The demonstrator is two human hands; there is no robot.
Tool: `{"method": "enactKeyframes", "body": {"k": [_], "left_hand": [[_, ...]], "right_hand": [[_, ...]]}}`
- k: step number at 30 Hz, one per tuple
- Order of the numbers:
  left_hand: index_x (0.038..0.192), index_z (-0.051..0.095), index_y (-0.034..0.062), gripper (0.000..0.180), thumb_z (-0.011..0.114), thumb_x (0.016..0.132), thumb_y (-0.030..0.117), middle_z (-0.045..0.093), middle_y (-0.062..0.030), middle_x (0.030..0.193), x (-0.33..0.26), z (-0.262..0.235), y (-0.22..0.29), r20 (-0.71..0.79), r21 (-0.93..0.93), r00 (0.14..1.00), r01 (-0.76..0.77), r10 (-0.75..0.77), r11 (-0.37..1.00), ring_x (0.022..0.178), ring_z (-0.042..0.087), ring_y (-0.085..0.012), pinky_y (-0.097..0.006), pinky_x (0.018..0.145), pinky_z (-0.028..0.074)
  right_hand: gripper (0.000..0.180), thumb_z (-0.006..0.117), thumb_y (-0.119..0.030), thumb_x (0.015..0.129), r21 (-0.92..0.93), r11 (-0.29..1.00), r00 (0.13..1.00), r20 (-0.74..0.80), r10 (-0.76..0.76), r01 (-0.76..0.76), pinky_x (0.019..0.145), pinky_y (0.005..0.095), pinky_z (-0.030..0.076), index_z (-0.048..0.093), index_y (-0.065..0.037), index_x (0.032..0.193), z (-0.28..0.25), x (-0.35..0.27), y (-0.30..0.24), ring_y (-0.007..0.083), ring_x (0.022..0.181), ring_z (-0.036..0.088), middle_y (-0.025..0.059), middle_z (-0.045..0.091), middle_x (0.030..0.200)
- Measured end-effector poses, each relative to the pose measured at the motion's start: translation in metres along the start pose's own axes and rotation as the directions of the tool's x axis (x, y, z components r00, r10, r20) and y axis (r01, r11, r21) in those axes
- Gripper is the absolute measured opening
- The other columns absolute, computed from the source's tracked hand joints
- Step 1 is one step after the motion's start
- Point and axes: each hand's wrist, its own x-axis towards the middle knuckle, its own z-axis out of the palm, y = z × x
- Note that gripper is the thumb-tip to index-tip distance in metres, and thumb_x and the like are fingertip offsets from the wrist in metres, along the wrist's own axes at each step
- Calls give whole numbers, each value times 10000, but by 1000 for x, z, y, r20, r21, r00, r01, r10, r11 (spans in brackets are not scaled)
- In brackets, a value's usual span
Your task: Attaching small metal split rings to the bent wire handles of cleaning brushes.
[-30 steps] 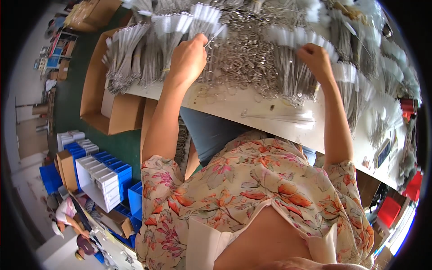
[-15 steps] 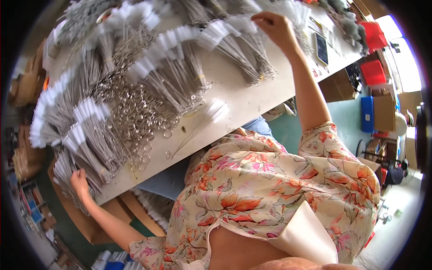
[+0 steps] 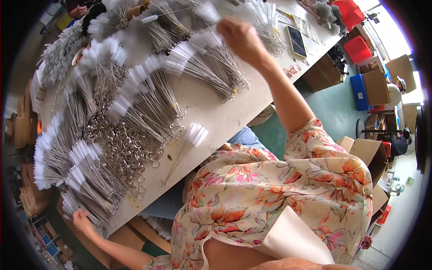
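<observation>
My left hand [image 3: 82,220] is at the table's near left corner, fingers curled round a bundle of thin wire brushes [image 3: 69,203] with white bristle ends. Part of that bundle is hidden by the hand. Over the far right side of the table is my right hand [image 3: 242,39], raised above bundled brushes [image 3: 202,72]; motion smears its fingers, and whether they hold anything cannot be made out. A few loose brushes [image 3: 186,146] lie near the front edge, beside a heap of metal rings [image 3: 121,139].
More brush bundles [image 3: 148,96] cover the white table [image 3: 211,114]. A phone [image 3: 296,41] lies toward the right end. Grey fluffy bristle pieces [image 3: 63,54] are piled far left, near another person's hand [image 3: 78,12]. An open carton [image 3: 321,74] stands below the table's right edge.
The whole view has swung, so the table's contents sit further left in the picture. My right hand has moved slightly left over the bundles and blurred; my left stays at the corner bundle.
</observation>
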Motion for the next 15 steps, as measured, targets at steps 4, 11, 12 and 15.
{"method": "enactKeyframes", "body": {"k": [4,11,12,15], "left_hand": [[1039,611,53,234,509,908,218,509,9,718,-11,-4,1,-266,-242,964,-71,5,968,597,452,-75,-240,553,418],[1093,623,112,291,498,924,313,422,70,710,-59,19,85,-117,-658,962,111,-247,745,477,244,17,-151,392,154],[1093,617,86,303,499,925,309,422,67,714,-60,22,87,-68,-724,973,103,-220,682,476,251,15,-152,388,160],[1089,590,-4,349,496,929,292,430,50,736,-71,22,97,-12,-839,991,63,-135,540,513,301,2,-152,406,213]], "right_hand": [[86,533,-94,854,188,977,973,-223,-53,96,601,297,468,593,-40,885,-56,-3,17,226,649,575,86,600,785],[134,655,-181,768,-431,881,964,-81,-252,194,811,363,438,672,-138,895,-46,-20,111,205,794,593,41,621,777],[127,657,-169,762,-427,883,965,-77,-249,194,786,361,451,673,-135,883,-45,-15,112,206,781,598,40,626,779],[119,646,-130,754,-335,934,963,-189,-195,123,638,363,486,667,-108,869,-53,10,101,249,702,609,54,636,803]]}}
